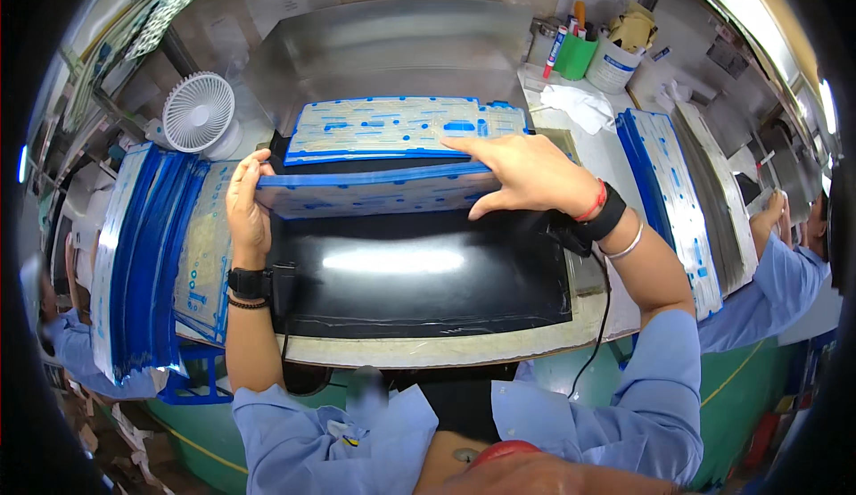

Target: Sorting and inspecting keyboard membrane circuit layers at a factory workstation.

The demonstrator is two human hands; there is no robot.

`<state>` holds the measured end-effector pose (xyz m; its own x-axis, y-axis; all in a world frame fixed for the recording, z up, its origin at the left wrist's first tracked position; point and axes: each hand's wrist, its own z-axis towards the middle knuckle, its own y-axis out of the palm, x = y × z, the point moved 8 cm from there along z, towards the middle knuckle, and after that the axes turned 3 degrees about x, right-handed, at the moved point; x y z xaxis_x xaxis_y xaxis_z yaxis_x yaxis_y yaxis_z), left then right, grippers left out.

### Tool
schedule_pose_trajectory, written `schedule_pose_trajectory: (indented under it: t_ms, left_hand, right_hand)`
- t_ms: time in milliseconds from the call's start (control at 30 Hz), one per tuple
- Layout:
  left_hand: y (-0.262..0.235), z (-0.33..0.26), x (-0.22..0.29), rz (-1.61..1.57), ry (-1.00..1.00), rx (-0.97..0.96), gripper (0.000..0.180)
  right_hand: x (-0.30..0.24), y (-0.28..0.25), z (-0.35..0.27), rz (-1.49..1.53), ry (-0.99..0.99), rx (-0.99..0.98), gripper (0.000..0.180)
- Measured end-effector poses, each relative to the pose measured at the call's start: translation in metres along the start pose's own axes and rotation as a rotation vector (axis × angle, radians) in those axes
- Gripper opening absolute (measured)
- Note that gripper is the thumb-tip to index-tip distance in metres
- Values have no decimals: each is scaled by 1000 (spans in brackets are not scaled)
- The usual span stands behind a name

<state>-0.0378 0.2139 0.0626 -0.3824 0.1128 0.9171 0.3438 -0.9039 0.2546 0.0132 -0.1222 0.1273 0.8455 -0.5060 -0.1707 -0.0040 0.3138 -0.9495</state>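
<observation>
Between my two hands is a thin rectangular panel (374, 196) with a blue edge and blue marks, tilted up on its long side over a glossy black mat (401, 299). My left hand (248, 201) grips its left end, fingers closed round the edge. At the right end, my right hand (535, 174) has its thumb in front of the panel and its forefinger along the top edge. Just behind lies a second pale panel (383, 127) with blue spots and blue borders, in front of a shiny metal sheet (401, 49).
A tall stack of blue-edged panels (147, 254) stands at the left, near a white fan (200, 113). More panels (673, 201) stand at the right. A green cup (576, 56) of markers, a white tub (613, 65) and a white cloth (580, 107) are back right. Co-workers sit at both sides.
</observation>
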Motion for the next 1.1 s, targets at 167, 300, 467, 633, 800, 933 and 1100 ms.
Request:
schedule_pose_trajectory:
  t_ms: [167, 300, 467, 633, 800, 933, 1100]
  left_hand:
    - [3, 0, 0, 32, -14, -12, 30]
    - [-10, 2, -4, -13, -17, -1, 27]
    - [22, -3, 10, 187, 140, -5, 46]
    - [-9, 0, -28, -67, -77, 17, 21]
    - [-7, 4, -12, -127, 14, 109, 21]
    - [-17, 0, 2, -136, 76, 68, 29]
    - [-9, 4, 1, -75, 98, 86, 30]
  right_hand:
    - [19, 5, -1, 0, 112, -16, 66]
    - [48, -22, -27, -3, 181, 55, 67]
    - [138, 11, -119, 743, 260, 788, 72]
    - [101, 46, -95, 1245, 550, 664, 50]
    - [76, -1, -81, 1098, 328, 730, 37]
    - [80, 28, -76, 1125, 478, 393, 57]
    - [92, 0, -75, 799, 323, 313, 90]
